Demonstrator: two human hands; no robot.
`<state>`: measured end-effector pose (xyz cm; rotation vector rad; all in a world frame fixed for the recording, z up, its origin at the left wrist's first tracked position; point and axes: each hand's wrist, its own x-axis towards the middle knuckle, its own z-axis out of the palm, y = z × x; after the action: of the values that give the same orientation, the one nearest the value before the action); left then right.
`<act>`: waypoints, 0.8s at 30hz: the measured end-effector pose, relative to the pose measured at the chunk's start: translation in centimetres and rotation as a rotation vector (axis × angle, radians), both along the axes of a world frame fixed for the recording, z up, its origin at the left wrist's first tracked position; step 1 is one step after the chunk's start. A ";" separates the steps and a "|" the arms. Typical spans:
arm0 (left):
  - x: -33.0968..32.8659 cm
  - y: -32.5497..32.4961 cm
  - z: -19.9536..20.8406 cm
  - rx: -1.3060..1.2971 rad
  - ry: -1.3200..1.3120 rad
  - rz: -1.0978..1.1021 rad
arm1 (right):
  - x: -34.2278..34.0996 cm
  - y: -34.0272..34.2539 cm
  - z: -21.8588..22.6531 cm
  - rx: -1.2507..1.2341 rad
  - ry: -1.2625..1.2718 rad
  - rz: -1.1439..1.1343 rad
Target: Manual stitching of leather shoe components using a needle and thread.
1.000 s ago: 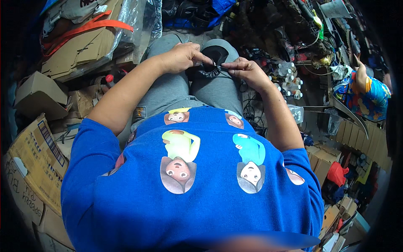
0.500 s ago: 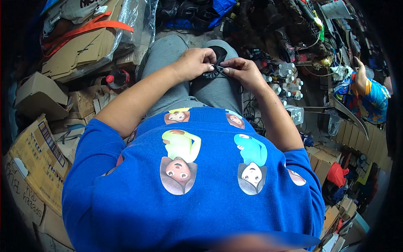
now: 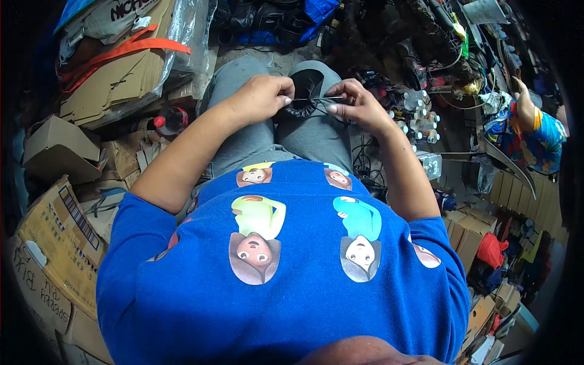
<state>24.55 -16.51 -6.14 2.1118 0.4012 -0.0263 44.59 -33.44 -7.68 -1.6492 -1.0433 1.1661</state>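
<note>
Nearest to us we see the blue shirt (image 3: pixel 292 316) of the person, with printed figures, and beyond it the grey trousers (image 3: pixel 243 137), with bent knees. On the right knee lies a black piece (image 3: pixel 307 85), hollow like a cup, and its gathered edge is on the side of the person; we cannot tell surely which article it belongs to. The left hand (image 3: pixel 258 100) is just beside it, and its fingers are pinching a thin strand (image 3: pixel 309 98), which crosses above the black piece to the right hand (image 3: pixel 364 111). There the fingers are grasping the strand as well, but we cannot tell if a needle is also between them. Around the legs, a bottle with a red cap (image 3: pixel 176 119) is near a cardboard box (image 3: pixel 61 149) on the left, and small clear bottles (image 3: pixel 420 114) are close together on the right. Farther to the right we notice another person's colourful sleeve (image 3: pixel 545 143), and at the top some dark shoe-like things (image 3: pixel 283 21) lie on a blue sheet (image 3: pixel 323 11).
</note>
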 end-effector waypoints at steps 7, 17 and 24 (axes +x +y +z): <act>1.3 -0.3 -0.1 0.061 -0.002 -0.028 | -0.1 -3.4 2.2 -0.195 0.140 -0.073; 1.9 -0.7 0.2 0.136 -0.035 -0.121 | 0.1 -2.8 5.0 0.023 0.079 0.001; 2.4 -0.5 -0.2 0.253 -0.080 -0.194 | 4.5 -0.7 2.6 -0.209 -1.114 -0.043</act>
<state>27.00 -17.03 -6.38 2.3872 0.1565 -0.0038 49.05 -34.10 -5.05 -2.5451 -1.5373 0.2332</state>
